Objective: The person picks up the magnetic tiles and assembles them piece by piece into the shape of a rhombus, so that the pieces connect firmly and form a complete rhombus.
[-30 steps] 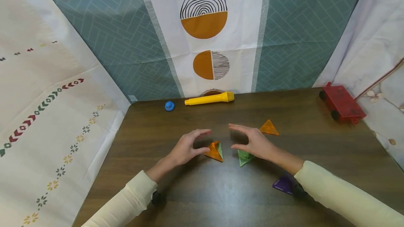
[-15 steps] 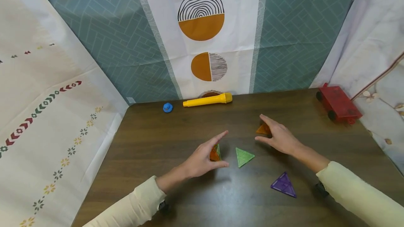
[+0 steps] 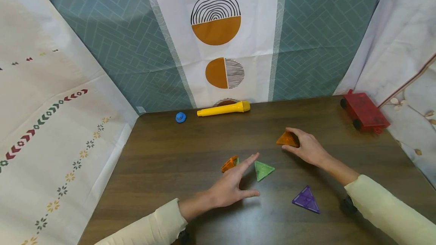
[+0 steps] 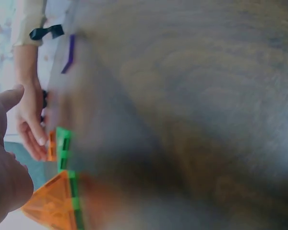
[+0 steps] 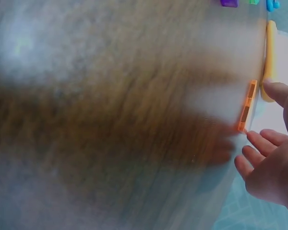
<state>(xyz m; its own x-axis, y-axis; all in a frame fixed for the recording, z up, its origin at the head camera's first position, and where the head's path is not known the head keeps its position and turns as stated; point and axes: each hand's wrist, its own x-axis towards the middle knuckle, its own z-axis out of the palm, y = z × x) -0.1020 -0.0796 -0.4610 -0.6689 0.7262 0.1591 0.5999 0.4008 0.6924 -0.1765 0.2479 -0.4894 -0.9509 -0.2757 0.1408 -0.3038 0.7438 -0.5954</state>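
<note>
My right hand (image 3: 308, 148) is at an orange triangular magnetic tile (image 3: 285, 139) lying flat on the table, its thumb and index finger curled round the tile's right part. My left hand (image 3: 229, 188) holds nothing; its thumb and fingers are spread just above the table. Behind that hand stands a small folded piece of orange and green tiles (image 3: 229, 164), partly hidden; the left wrist view shows its orange face (image 4: 53, 203) close by. A green triangular tile (image 3: 263, 170) lies flat right of the left fingertips. A purple triangular tile (image 3: 306, 200) lies nearer the front.
Along the back edge of the wooden table (image 3: 163, 143) lie a blue toy duck (image 3: 180, 117) and a yellow toy microphone (image 3: 223, 109). A red wheeled wagon (image 3: 365, 112) stands at the back right corner. Patterned cloths hang behind and beside the table.
My right hand moved right from above the green tile to the orange tile, and its fingers drew together around it. My left hand moved right and forward, away from the folded piece.
</note>
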